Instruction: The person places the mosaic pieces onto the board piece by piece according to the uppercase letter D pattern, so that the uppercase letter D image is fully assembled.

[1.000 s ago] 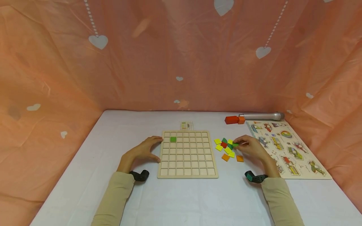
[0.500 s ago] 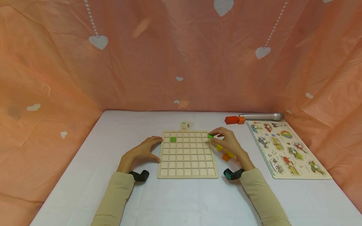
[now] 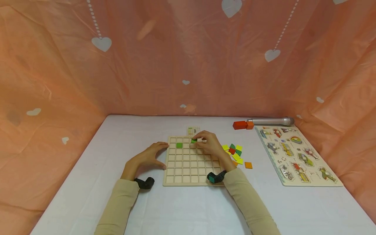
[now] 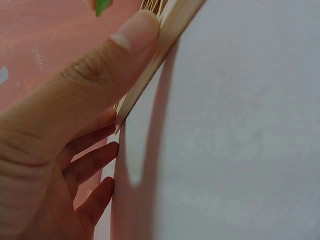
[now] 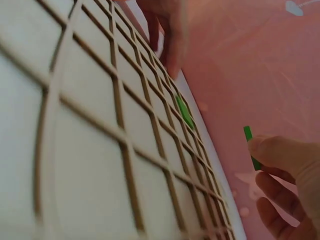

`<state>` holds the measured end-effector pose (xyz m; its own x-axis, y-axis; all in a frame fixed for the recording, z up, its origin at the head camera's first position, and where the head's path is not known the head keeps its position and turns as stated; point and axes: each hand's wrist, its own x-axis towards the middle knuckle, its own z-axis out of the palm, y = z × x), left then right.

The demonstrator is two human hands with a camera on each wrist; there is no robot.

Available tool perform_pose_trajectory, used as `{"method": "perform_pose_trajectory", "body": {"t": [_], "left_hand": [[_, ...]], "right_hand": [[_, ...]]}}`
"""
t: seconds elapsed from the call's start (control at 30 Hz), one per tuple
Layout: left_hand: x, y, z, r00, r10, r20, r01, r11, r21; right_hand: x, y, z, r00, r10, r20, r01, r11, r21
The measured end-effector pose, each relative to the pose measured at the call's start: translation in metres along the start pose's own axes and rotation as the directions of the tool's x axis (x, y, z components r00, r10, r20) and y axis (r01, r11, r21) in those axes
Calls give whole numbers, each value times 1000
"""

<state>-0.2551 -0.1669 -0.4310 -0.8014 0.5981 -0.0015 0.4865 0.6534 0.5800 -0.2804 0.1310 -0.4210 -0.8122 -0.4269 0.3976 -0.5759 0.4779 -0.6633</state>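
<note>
A pale wooden grid board (image 3: 186,162) lies on the table, with a green square tile (image 3: 179,145) in a compartment of its second row from the back. The left hand (image 3: 148,156) touches the board's left edge, its thumb and fingers spread apart; in the left wrist view the thumb (image 4: 95,65) rests against the wooden side. Above the back rows, the right hand (image 3: 210,143) pinches another green tile (image 5: 252,148) between thumb and fingers. That tile stands clear of the grid in the right wrist view. A small printed grid card (image 3: 192,130) lies behind the board, partly hidden by the right hand.
Right of the board lies a loose pile of yellow, green, red and orange tiles (image 3: 236,157). A picture puzzle board (image 3: 298,156) is farther right. Red and orange blocks (image 3: 240,125) and a silver microphone (image 3: 273,121) lie at the back.
The right hand has carried the green tile leftward from the loose pile to above the board's back rows. The left hand stays at the board's left edge.
</note>
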Motion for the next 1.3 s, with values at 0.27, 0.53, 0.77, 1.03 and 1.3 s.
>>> {"method": "perform_pose_trajectory", "body": {"t": [0.27,0.53,0.77,1.03,1.3], "left_hand": [[1,0,0,1000,16,-4,-16,1000,8],[0,1,-1,999,32,-5,-32,999,7],[1,1,0,1000,29,-10,-29,1000,6],[0,3,0,1000,9,-6,-9,1000,-4],[0,2,-1,1000,6,-4,-6,1000,-6]], "right_hand": [[9,-1,29,998,54,16,-55,997,58],[8,2,41,998,57,2,-57,998,9],[8,2,43,997,78,1,-78,997,-29],[8,4,42,998,59,36,-56,995,-83],[6,2,28,989,22,144,-13,998,-62]]}}
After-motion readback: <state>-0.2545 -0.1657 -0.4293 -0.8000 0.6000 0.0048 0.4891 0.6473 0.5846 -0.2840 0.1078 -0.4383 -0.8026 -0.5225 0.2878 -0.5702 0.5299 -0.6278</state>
